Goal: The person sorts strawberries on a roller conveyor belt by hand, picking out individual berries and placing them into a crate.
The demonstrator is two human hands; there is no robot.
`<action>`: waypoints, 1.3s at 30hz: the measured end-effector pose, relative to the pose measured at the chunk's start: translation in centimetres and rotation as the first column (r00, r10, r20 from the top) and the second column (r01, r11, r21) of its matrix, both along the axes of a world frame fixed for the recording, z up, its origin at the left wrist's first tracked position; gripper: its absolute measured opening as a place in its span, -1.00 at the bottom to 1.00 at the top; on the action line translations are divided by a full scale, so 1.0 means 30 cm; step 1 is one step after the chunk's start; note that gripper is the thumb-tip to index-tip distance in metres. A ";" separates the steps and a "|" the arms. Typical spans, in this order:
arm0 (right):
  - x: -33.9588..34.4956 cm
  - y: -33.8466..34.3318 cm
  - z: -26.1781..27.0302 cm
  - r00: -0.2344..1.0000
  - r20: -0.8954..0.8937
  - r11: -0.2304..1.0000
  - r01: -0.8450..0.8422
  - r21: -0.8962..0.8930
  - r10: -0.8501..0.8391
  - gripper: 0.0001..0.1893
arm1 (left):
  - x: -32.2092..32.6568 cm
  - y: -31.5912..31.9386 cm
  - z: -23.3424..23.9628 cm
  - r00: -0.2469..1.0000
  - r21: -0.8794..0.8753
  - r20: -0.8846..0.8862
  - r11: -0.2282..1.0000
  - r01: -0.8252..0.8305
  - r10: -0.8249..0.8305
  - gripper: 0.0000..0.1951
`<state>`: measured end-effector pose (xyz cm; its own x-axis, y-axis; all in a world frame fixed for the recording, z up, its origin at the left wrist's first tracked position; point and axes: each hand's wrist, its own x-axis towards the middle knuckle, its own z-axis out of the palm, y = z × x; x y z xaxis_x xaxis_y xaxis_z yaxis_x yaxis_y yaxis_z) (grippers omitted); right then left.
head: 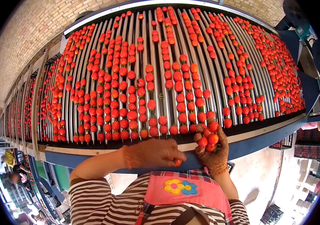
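Observation:
Both my hands wear thin brown patterned gloves. My left hand (154, 153) is bent across the front rail of the roller conveyor, slightly blurred. A red tomato (178, 162) shows at its fingertips. My right hand (217, 156) is turned palm up beside it, cupped around several red cherry tomatoes (213, 139), one with a green stem. Its fingertips reach over the conveyor's near edge. Rows of red tomatoes (132, 115) lie between the metal rollers (164, 105) in front of me, some with green calyxes. A loose green calyx (160, 96) rests on the rollers.
A blue frame (255, 143) with a pale rail borders the conveyor's near side. Tomatoes (282, 64) crowd the right end. Black crates (309, 152) stand at the right, another crate (272, 214) on the floor. Other people (17, 175) are at the far left.

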<state>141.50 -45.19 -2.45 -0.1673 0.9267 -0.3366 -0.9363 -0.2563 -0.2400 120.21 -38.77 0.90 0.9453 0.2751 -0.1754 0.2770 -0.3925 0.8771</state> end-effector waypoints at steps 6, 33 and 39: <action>0.084 -0.112 -0.001 0.995 0.012 0.995 0.099 0.027 -0.099 -0.52 | 0.106 -0.015 0.009 0.928 0.241 -0.296 0.922 0.302 -0.227 -0.80; 0.860 -1.508 -1.143 0.390 0.835 0.152 0.921 -0.359 -0.388 -0.38 | 0.342 -0.010 0.173 0.964 0.075 -0.012 0.962 -0.263 0.265 -0.65; 0.827 -0.745 -0.286 0.307 0.753 0.539 0.839 0.074 -0.582 -0.51 | -0.317 0.240 0.079 0.100 0.677 -0.254 0.250 -0.692 0.962 -0.60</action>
<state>166.32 -67.54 -11.03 0.8771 0.3920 -0.2775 -0.3950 0.2602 -0.8811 110.70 -31.56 3.28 -0.2216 0.9593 -0.1748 0.9264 0.2631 0.2694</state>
